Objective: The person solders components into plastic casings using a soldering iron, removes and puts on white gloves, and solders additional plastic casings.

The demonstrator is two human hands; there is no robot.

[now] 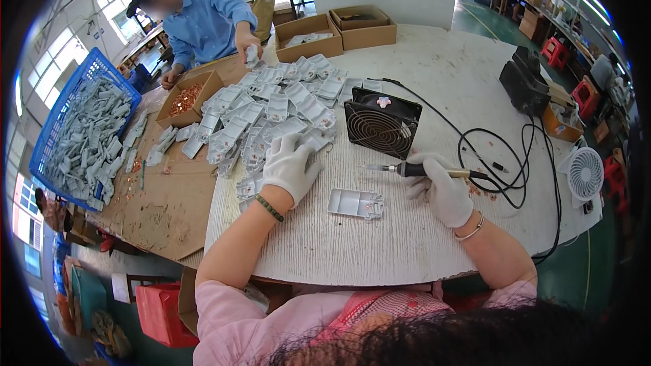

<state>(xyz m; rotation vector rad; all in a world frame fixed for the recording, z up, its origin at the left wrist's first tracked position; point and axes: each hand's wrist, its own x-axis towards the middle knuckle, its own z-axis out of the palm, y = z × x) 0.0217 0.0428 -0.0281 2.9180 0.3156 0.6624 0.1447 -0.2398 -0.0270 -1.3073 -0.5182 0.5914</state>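
Note:
My right hand point(442, 188), in a white glove, is closed round the handle of a soldering iron point(411, 169), its metal tip pointing left. Below that tip, one pale grey plastic casing point(350, 203) with compartments lies flat on the table, touched by neither hand. My left hand point(291, 168), also gloved, rests at the near edge of a heap of similar casings point(271, 112). Its fingers reach onto the heap, and whether they grip a casing is hidden. A black fan point(382, 124) with a round grille stands just beyond the iron.
Across the table a co-worker in blue point(210, 20) holds a casing over the heap. A blue basket point(44, 118) of grey parts and a carton point(211, 81) of copper-coloured pieces stand left. Black cable point(468, 137) loops at right, near a small white fan point(584, 173).

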